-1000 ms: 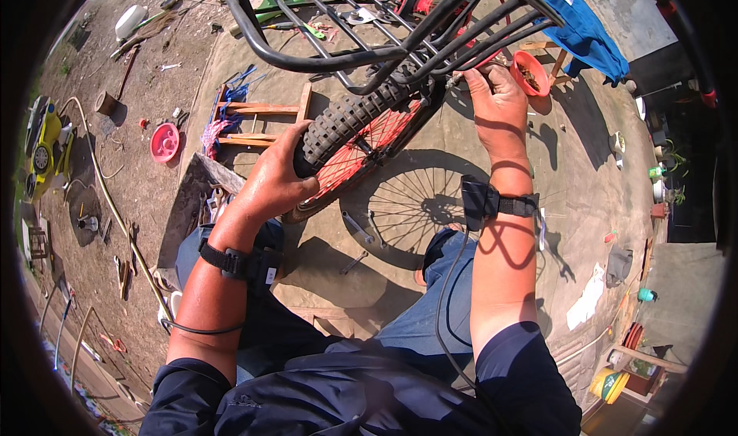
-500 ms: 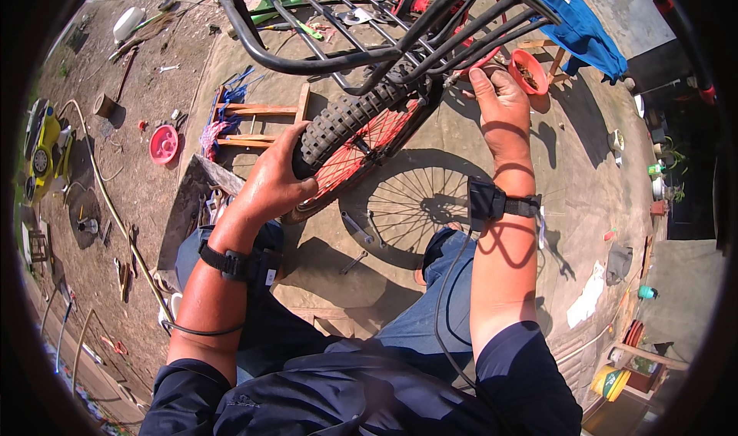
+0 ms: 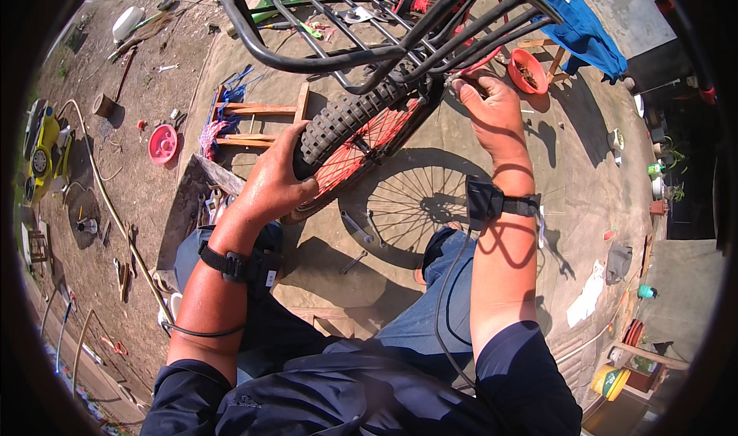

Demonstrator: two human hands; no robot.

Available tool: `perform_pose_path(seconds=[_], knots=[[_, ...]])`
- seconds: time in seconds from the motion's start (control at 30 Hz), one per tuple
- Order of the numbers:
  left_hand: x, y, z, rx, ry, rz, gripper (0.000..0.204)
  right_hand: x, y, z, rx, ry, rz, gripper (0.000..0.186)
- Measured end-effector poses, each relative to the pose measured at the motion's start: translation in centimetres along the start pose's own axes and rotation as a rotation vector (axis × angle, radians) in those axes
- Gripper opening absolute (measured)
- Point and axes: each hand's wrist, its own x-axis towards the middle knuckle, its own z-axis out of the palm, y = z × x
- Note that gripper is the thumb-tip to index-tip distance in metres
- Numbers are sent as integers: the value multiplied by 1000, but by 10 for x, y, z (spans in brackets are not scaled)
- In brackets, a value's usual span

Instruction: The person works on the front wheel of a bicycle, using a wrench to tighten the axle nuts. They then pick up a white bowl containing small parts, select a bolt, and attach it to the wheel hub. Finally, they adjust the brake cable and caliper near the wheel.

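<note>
My left hand [image 3: 280, 171] grips the knobbly black tyre [image 3: 327, 132] of a bicycle wheel, thumb on the near side and fingers over the far side. Red shows behind its spokes [image 3: 373, 140]. A black tubular rack [image 3: 330, 58] juts over the wheel at the top. On the wheel's right side, my right hand [image 3: 494, 112] is closed in a pinch near the frame, beside a red strip or cable. What sits between thumb and fingers is too small and partly hidden. Both wrists carry black straps.
Wrenches [image 3: 355, 227] lie on the ground between my feet, in the wheel's shadow. A tray of tools [image 3: 184, 209] stands by my left knee, near a wooden stool frame [image 3: 265, 109]. Right of the wheel are a red bowl [image 3: 538, 80] with small parts and a blue cloth [image 3: 576, 33].
My right hand has shifted slightly left and down, turning so its thumb points toward the wheel. The left hand and the wheel stay where they were.
</note>
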Motion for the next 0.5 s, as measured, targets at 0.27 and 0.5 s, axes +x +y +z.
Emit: perform_pose_path(seconds=[0.27, 0.5], knots=[[0, -4, 1, 45, 12, 19, 80, 2, 7, 6, 128, -5, 43, 17], [1, -2, 1, 45, 16, 40, 81, 4, 14, 7, 215, -32, 38, 15]])
